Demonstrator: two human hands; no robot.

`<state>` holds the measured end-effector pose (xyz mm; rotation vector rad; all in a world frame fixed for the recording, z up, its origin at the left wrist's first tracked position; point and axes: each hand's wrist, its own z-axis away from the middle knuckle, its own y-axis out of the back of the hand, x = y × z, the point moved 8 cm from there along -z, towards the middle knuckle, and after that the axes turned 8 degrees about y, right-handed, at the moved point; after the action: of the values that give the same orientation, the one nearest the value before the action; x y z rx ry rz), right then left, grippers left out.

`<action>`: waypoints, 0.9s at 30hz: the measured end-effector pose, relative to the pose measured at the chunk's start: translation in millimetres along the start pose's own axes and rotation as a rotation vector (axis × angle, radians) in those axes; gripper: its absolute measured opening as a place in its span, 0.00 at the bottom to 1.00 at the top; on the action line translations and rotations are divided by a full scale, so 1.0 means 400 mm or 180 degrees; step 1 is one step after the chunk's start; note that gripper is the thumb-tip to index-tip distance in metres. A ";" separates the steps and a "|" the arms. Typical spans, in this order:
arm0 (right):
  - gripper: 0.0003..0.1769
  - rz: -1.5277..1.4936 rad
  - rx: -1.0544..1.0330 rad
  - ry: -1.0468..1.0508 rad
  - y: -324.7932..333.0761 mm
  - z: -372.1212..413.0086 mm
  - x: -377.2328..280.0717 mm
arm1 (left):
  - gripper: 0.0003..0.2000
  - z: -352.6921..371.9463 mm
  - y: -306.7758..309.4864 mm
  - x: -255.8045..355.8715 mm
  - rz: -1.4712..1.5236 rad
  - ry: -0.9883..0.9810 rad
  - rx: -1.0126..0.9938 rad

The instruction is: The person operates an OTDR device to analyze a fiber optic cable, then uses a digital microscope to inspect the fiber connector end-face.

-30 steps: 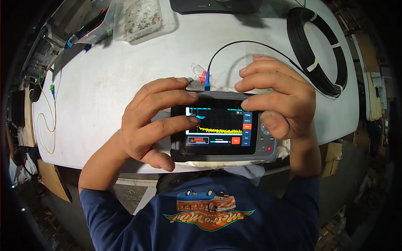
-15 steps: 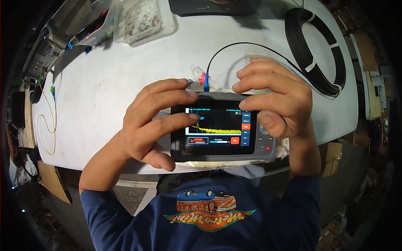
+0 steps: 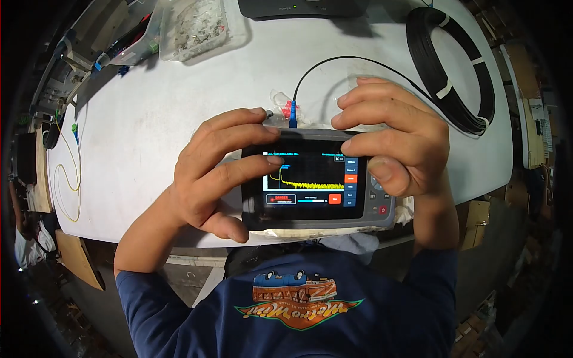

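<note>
A grey handheld OTDR fiber tester lies at the table's near edge. Its lit screen shows a yellow trace with a peak at the left and a red DANGER box. My left hand is spread over the tester's left side, a fingertip over the trace's left end and the thumb below it by the casing corner. My right hand hovers at the upper right corner, fingers bent and apart, the thumb above the keypad. A blue connector on a black cable stands at the tester's top edge.
A coil of black cable lies at the right. Clear plastic boxes, one with small parts, stand back left. A black device with a green light sits at the back. A yellow fiber cord hangs at the left edge.
The trace on the screen has shifted slightly, with its peak drawn more sharply. Both hands keep nearly the same pose over the tester; the whole view has moved a little.
</note>
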<state>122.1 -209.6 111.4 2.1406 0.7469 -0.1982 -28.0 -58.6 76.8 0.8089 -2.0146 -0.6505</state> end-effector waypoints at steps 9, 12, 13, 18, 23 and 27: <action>0.17 0.0058 0.0037 0.0037 0.004 -0.011 -0.004 | 0.46 0.000 -0.002 -0.017 0.0056 -0.0131 0.0108; 0.10 0.0097 0.0088 0.0059 0.007 -0.016 -0.008 | 0.47 -0.001 -0.003 -0.027 0.0077 -0.0066 0.0111; 0.10 0.0095 0.0080 0.0041 0.006 -0.015 -0.007 | 0.47 0.000 -0.005 -0.030 0.0077 -0.0067 0.0110; 0.26 0.0038 0.0003 0.0030 -0.001 -0.002 0.000 | 0.48 0.002 -0.003 -0.037 0.0087 -0.0045 0.0140; 0.24 0.0064 0.0011 0.0021 -0.001 -0.002 -0.001 | 0.49 0.003 -0.009 -0.048 0.0121 0.0005 0.0088; 0.24 0.0072 -0.0008 0.0012 0.000 -0.003 -0.002 | 0.48 0.006 -0.013 -0.052 0.0153 0.0048 0.0074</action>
<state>121.6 -209.1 112.5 2.1467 0.7243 -0.1814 -19.3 -46.2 61.2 0.7744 -2.0251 -0.5928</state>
